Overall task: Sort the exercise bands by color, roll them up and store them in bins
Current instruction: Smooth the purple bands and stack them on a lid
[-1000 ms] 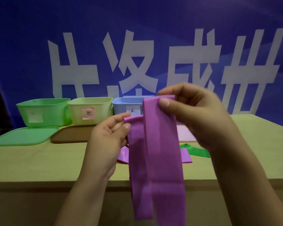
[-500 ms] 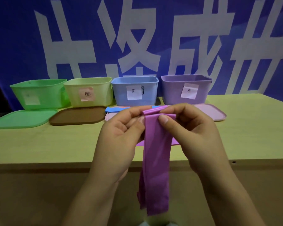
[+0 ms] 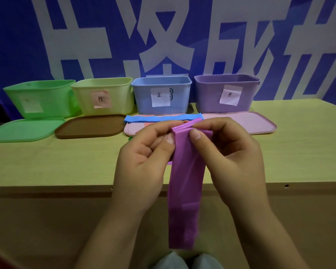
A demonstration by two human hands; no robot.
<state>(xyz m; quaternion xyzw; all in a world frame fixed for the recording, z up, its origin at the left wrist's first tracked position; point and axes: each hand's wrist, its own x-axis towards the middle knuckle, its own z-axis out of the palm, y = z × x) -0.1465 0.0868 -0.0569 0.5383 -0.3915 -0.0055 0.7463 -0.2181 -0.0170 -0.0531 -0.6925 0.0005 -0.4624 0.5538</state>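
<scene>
A purple exercise band (image 3: 186, 183) hangs in front of the table edge, its top end folded over into a small roll. My left hand (image 3: 144, 158) pinches that top end from the left and my right hand (image 3: 227, 154) pinches it from the right, thumbs on the near side. Four labelled bins stand in a row at the back: green bin (image 3: 41, 98), yellow bin (image 3: 105, 95), blue bin (image 3: 161, 94), purple bin (image 3: 225, 92). A blue band (image 3: 159, 119) lies flat in front of the blue bin. A sliver of green band (image 3: 130, 138) peeks out beside my left hand.
Lids lie in front of the bins: a green lid (image 3: 23, 129), a brown lid (image 3: 89, 128), and pink lids (image 3: 246, 121). The wooden table (image 3: 56, 162) has its front edge just below my hands. A blue banner with white characters fills the background.
The view has tilted down and moved closer. Both hands have come together on the band's top end, which is now folded into a tighter roll, and the hanging part looks shorter.
</scene>
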